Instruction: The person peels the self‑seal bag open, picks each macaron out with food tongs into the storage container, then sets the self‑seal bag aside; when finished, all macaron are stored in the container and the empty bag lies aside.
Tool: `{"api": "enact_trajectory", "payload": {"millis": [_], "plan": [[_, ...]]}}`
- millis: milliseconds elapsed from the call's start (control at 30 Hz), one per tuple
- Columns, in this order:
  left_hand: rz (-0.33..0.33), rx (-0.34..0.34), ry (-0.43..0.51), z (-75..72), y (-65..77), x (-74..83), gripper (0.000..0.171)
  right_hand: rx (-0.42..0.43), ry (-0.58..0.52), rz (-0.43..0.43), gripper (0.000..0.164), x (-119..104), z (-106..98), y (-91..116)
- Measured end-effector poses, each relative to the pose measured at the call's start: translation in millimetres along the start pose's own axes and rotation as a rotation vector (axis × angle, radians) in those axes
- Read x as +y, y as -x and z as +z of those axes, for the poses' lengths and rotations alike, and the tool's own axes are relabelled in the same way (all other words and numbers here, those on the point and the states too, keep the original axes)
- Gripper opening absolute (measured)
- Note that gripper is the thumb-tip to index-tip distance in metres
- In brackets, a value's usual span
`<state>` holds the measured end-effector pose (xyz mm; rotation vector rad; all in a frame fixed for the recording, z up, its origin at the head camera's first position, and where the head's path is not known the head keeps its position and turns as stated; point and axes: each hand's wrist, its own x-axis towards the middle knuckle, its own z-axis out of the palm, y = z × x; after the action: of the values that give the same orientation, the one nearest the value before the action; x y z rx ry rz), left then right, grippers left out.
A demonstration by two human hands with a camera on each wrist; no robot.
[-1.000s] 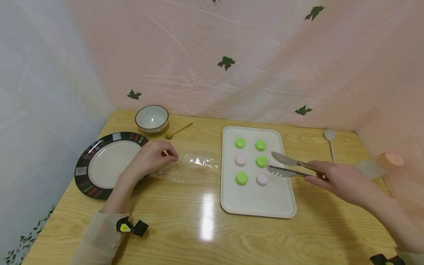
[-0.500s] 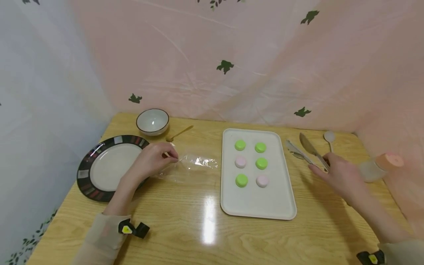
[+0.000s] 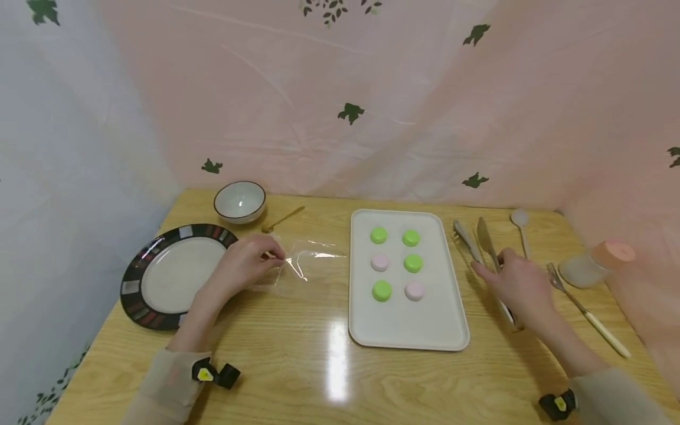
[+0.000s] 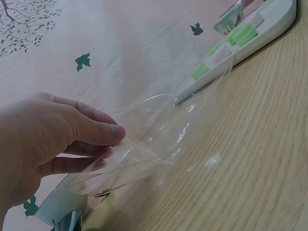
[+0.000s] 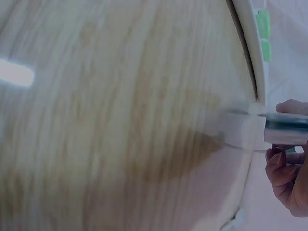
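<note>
1. Lying on the wooden table just right of the white tray, the metal tongs point their tips away from the person, long axis running near to far; the right hand rests over the handle end, fingers curled around it as far as the head view shows.
2. Pinching one edge of a clear plastic bag between thumb and fingers, the left hand sits well left of the tray, partly over the dark-rimmed plate; the bag's loose end trails toward the tray.
3. The two hands are well apart, with the tray between them; six small round sweets, four green and two pink, sit in two rows on its far half, nearer the right hand and the tongs.
4. Around the rest of the table: a small bowl and a gold spoon behind the plate, a pale spoon, a fork and a capped jar on the right.
5. A pink cloth with dark leaf prints hangs close behind the table.
</note>
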<state>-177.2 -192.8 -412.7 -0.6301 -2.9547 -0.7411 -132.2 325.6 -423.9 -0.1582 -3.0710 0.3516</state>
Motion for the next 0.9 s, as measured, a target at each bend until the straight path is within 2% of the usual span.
{"api": "enact_trajectory", "payload": {"millis": [200,467,667,767,833,900], "plan": [[0.039,0.065,-0.066,4.7,-1.7,-3.0,0.004,-0.008,-0.019,0.007,0.074,-5,12,-7],[0.107,0.112,-0.162,12.8,-10.2,-1.4,0.005,0.008,-0.052,0.023,0.074,-4,18,-10],[0.119,0.160,-0.205,16.2,-9.2,-5.4,0.008,-0.067,-0.095,0.051,0.084,-7,21,-12],[0.132,0.187,-0.214,18.5,-7.1,-8.7,0.009,-0.090,-0.114,0.054,0.084,-7,19,-12],[0.137,0.202,-0.219,20.2,-4.8,-10.9,0.009,-0.058,-0.118,0.029,0.079,-6,15,-11],[0.142,0.219,-0.225,20.3,-2.0,-13.0,0.010,0.012,-0.119,-0.019,0.070,-4,12,-10]]}}
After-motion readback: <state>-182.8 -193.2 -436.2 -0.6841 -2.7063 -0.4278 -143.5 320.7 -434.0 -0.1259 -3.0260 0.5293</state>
